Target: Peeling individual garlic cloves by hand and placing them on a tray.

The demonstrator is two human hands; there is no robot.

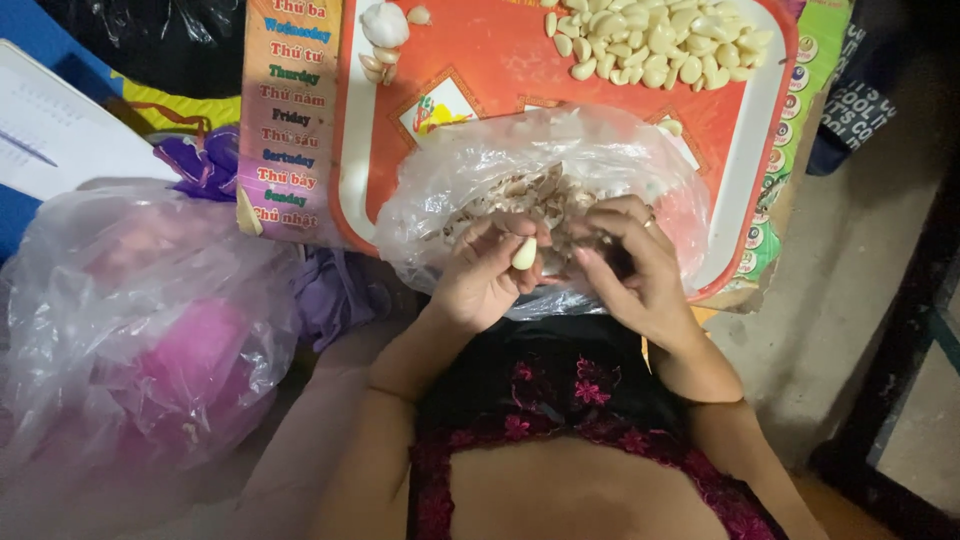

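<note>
At the lower left of the frame a large clear plastic bag (130, 320) with something pink inside slumped beside the person's knee, well apart from the work. Just left of centre the left hand (480, 280) was clamped on a peeled garlic clove (524, 254), pinched between thumb and fingertips over the open clear bag of peelings (540, 190). Because the clove looked smooth and bare, it could have slipped from that light pinch and dropped among the skins, where it would be hard to find. Close beside it, the right hand (640, 270) was curled in toward the clove; whether it gripped a blade or a scrap of skin I cannot tell. The bag lay across the near rim of the orange tray (480, 60), so a nudge might have spilled skins. At the upper right, the pile of peeled cloves (650, 40) sat near the tray's far edge.
</note>
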